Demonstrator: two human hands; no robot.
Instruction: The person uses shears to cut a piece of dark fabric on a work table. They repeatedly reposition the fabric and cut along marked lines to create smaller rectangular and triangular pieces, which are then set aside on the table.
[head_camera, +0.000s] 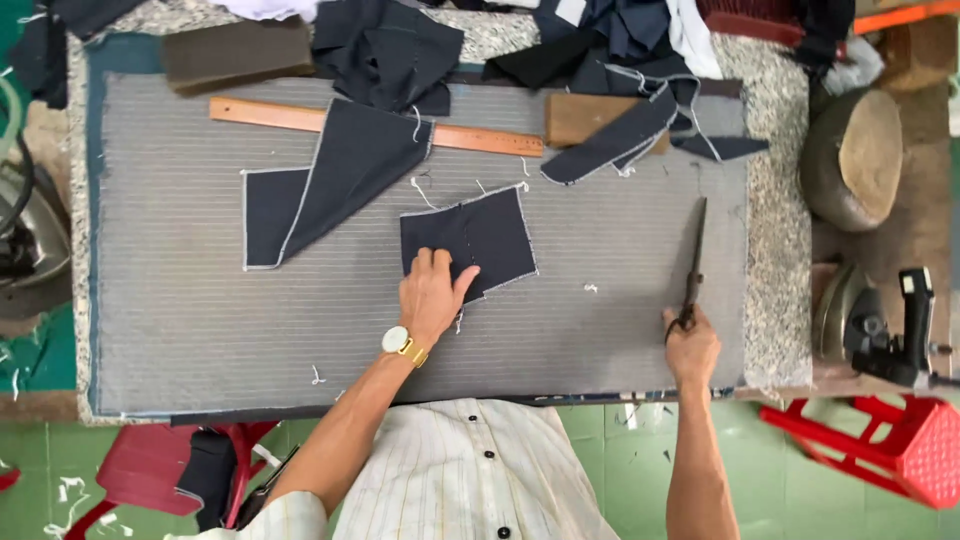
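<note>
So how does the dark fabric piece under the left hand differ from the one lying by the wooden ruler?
The piece under the left hand, the small dark panel, is roughly square and lies flat. The larger dark piece is longer, folded over itself, and overlaps the wooden ruler; no hand touches it. Both are dark with pale stitched edges.

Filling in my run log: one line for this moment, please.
left hand: flat on small dark navy fabric piece | right hand: gripping long dark scissors | surface: grey striped padded table

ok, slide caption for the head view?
Left hand presses dark fabric piece on grey striped table; right hand grips scissors.
</note>
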